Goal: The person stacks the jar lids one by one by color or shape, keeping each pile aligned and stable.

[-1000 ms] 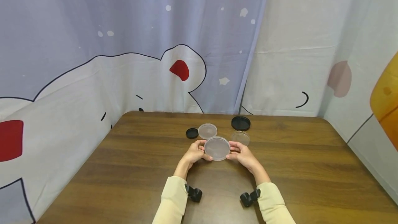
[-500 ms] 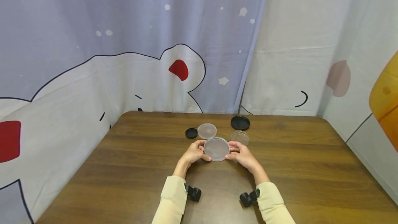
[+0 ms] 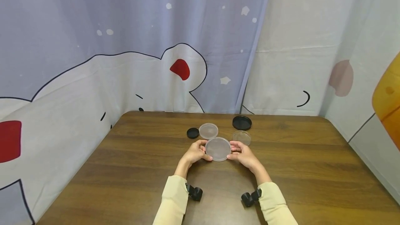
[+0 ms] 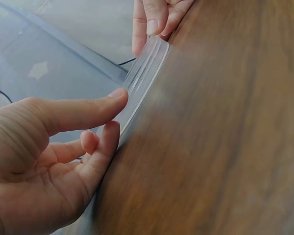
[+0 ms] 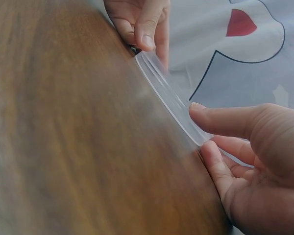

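Both hands hold a clear, shallow petri dish [image 3: 218, 149] between them, just above the table in the middle of the head view. At its left edge my left hand [image 3: 195, 152] pinches the rim, thumb on one side and fingers on the other. My right hand [image 3: 245, 155] does the same at the right edge. In the left wrist view, the stacked edges of the dish [image 4: 144, 73] show side-on beyond the left hand [image 4: 54, 156]. The right wrist view has the dish [image 5: 169, 100] running up from the right hand [image 5: 264, 152] to the left fingertips.
Behind the hands lie a small black round dish [image 3: 192, 133], a clear dish [image 3: 208, 131], a large black dish [image 3: 242, 123] and another clear dish [image 3: 241, 137]. They rest on the brown wooden table [image 3: 131, 169]. A printed curtain [image 3: 140, 16] hangs beyond its far edge.
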Available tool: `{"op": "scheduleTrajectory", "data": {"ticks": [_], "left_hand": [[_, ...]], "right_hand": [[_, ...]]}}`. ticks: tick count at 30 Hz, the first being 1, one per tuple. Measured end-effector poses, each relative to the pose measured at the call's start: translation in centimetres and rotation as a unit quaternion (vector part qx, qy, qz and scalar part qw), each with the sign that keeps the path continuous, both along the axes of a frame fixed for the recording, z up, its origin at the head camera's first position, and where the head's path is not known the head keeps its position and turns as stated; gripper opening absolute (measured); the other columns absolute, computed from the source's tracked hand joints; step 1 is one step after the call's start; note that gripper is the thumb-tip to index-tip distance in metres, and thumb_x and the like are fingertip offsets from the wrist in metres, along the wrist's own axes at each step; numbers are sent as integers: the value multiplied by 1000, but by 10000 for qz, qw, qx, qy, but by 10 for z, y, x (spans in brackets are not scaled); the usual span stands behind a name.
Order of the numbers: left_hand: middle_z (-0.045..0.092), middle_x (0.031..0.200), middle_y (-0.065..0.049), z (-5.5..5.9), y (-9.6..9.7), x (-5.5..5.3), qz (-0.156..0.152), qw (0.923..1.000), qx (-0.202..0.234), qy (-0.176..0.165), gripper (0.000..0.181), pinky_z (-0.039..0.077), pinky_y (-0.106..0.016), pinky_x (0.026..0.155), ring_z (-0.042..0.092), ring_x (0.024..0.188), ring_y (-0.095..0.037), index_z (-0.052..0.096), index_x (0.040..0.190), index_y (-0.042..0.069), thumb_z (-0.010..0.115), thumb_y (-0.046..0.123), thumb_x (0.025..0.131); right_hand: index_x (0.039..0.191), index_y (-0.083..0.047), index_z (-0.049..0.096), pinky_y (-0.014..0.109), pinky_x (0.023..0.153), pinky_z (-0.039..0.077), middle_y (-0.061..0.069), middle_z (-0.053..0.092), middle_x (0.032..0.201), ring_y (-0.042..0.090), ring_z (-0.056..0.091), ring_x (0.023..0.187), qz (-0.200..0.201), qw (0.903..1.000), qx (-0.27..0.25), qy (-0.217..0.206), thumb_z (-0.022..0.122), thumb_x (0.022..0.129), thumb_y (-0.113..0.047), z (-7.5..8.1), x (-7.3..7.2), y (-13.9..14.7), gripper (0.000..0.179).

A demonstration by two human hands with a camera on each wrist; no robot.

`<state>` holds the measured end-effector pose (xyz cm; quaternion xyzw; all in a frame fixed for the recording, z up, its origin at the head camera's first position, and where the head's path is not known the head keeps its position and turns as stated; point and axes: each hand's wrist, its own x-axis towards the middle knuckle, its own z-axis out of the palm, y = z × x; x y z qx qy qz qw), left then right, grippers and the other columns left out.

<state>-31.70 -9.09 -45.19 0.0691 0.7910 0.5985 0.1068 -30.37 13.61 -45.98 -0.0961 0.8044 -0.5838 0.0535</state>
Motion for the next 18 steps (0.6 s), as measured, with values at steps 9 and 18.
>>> {"op": "scheduleTrajectory", "data": {"ticks": [9, 18], "left_hand": [[44, 80, -1, -2, 0, 0, 92, 9999, -28, 93, 79, 38, -22, 63, 43, 72, -13, 44, 137, -7, 80, -11, 67], [44, 88, -3, -6, -6, 1, 93, 9995, 291, -98, 82, 43, -21, 66, 45, 78, -14, 38, 142, -5, 79, -6, 71]], "right_hand": [[136, 11, 46, 18, 86, 44, 30, 54, 129, 37, 53, 118, 37, 10000, -78, 41, 73, 79, -3, 1, -3, 1, 64], [136, 8, 48, 15, 85, 46, 28, 56, 130, 34, 55, 118, -72, 10000, -54, -4, 73, 81, -5, -5, -2, 1, 61]]}}
